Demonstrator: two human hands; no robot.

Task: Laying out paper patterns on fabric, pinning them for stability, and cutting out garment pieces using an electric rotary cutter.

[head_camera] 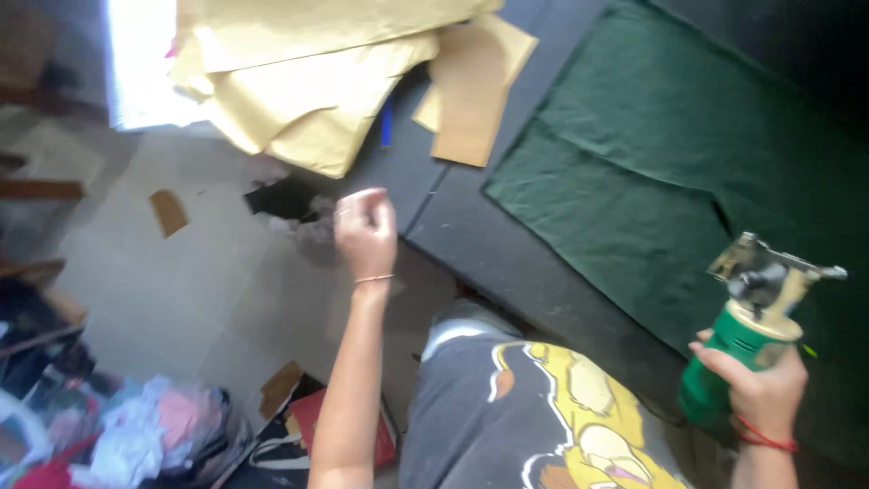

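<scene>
Dark table (507,244) bearing green cloth (670,181), lying flat for cutting. Right hand (760,385) gripping green cutter (747,340) upright; left hand (366,231) hanging loosely curled, holding nothing, near paper (308,91).

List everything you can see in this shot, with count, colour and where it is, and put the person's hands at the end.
Power cutting tool: one, green body with metal head, lower right, over the table edge.
Fabric: one sheet, dark green, spread flat on the table, right.
Table: one, dark grey top, centre to right.
Paper pattern sheets: several, yellow-tan, piled at the top, overhanging the table.
Cardboard pieces: about two, brown, top centre on the table.
Pen-like object: one, blue, beside the sheets.
Scraps: a few, brown, on the pale floor, left.
Bag of cloth offcuts: one, mixed colours, bottom left.
Left hand: loosely closed, raised over the floor, holding nothing visible.
Right hand: gripping the power cutting tool.
</scene>
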